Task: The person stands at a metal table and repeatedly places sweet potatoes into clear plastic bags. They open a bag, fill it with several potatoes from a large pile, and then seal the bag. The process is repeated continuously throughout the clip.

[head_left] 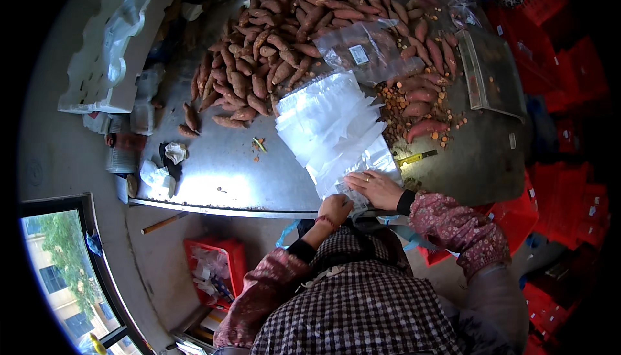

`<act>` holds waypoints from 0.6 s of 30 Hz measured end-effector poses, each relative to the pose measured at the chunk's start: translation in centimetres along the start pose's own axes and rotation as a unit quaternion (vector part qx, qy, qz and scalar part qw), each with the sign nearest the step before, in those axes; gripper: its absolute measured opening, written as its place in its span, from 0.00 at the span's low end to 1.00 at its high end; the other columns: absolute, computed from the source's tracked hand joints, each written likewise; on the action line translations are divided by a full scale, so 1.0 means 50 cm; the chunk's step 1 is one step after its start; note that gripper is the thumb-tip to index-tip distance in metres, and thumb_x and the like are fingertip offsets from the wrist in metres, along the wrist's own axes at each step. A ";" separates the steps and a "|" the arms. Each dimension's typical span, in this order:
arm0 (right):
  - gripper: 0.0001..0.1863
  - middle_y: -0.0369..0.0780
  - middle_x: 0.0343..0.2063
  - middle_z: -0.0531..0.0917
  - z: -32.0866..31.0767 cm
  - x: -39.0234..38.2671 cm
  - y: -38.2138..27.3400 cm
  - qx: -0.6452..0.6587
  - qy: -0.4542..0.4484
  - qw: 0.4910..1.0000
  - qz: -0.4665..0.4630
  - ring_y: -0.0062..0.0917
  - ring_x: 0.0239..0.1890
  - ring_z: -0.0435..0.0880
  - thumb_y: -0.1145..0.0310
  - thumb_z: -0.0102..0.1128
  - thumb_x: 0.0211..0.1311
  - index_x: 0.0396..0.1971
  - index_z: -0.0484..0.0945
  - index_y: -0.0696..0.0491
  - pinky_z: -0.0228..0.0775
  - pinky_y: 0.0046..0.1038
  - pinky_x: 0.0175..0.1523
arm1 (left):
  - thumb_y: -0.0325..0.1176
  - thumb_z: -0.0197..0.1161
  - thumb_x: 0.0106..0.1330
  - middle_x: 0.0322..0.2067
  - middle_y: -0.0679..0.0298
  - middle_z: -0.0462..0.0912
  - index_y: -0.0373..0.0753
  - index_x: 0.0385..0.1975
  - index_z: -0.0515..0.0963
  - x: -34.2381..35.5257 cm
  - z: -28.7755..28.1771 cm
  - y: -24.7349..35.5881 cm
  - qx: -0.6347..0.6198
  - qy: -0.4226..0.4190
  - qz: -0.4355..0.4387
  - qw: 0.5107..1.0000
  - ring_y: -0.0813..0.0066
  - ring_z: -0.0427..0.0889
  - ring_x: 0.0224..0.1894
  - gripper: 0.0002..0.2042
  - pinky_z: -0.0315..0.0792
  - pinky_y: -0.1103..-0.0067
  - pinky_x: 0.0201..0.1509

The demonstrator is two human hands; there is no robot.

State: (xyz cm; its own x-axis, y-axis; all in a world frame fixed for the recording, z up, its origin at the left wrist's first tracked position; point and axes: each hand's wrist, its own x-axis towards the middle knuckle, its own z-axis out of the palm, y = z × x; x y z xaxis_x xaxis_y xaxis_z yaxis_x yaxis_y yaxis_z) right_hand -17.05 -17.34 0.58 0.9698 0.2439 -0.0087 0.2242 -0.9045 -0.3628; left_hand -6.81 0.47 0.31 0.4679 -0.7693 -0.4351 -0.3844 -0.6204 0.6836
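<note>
Bag stack: clear plastic bags [330,128] lie fanned on the metal table [252,154], their near end close to its front edge; contents cannot be made out.
Right hand: [375,190] laid flat on the stack's near end, fingers extended.
Left hand: [335,208] curled at the stack's near corner; whether its fingertips grip plastic, I cannot tell.
Labelled bag: a clear bag [381,38] with a white label, spread over sweet potatoes [259,64] beyond the stack.
Trimmings: small orange-fleshed pieces [396,106] right of the stack, near a yellow utility knife [416,157].
Clear bin: [495,77] near the table's right side.
Foam box: white [116,44], at far left.
Red crate: [239,267] below the table, holding crumpled plastic packaging.
Open room: bare metal left of the stack and right of the knife.
Room: red crates [569,199] stacked at right; window [65,251] at lower left.
</note>
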 end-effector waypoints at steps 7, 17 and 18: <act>0.13 0.44 0.42 0.77 0.026 -0.004 0.019 -0.006 0.043 0.994 0.105 0.37 0.50 0.73 0.67 0.53 0.55 0.40 0.75 0.55 0.62 0.37 0.59 | 0.44 0.55 0.64 0.25 0.45 0.78 0.35 0.28 0.76 -0.077 -0.055 -0.027 0.004 -0.110 0.099 0.989 0.45 0.77 0.32 0.16 0.71 0.61 0.35; 0.06 0.45 0.24 0.75 -0.166 0.214 0.160 0.111 0.229 0.950 0.181 0.41 0.30 0.76 0.67 0.55 0.57 0.29 0.70 0.54 0.67 0.40 0.36 | 0.32 0.62 0.63 0.24 0.60 0.79 0.37 0.35 0.81 0.063 -0.089 -0.025 -0.166 -0.066 0.085 0.980 0.74 0.75 0.27 0.07 0.71 0.77 0.34; 0.06 0.46 0.23 0.75 -0.211 0.222 0.141 0.102 0.278 0.942 0.157 0.40 0.29 0.76 0.68 0.55 0.56 0.28 0.71 0.54 0.67 0.40 0.36 | 0.36 0.62 0.62 0.24 0.57 0.79 0.37 0.34 0.80 0.089 -0.089 -0.033 -0.082 -0.025 0.041 0.995 0.70 0.76 0.27 0.09 0.71 0.75 0.35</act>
State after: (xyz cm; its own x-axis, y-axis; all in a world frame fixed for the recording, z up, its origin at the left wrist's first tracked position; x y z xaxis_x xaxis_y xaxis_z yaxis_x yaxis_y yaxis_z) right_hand -3.69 -24.72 7.76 0.8986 -0.2970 0.3229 -0.0514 -0.8021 -0.5950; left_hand -0.54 -1.26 -0.13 0.3982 -0.8259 -0.3990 -0.2836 -0.5246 0.8027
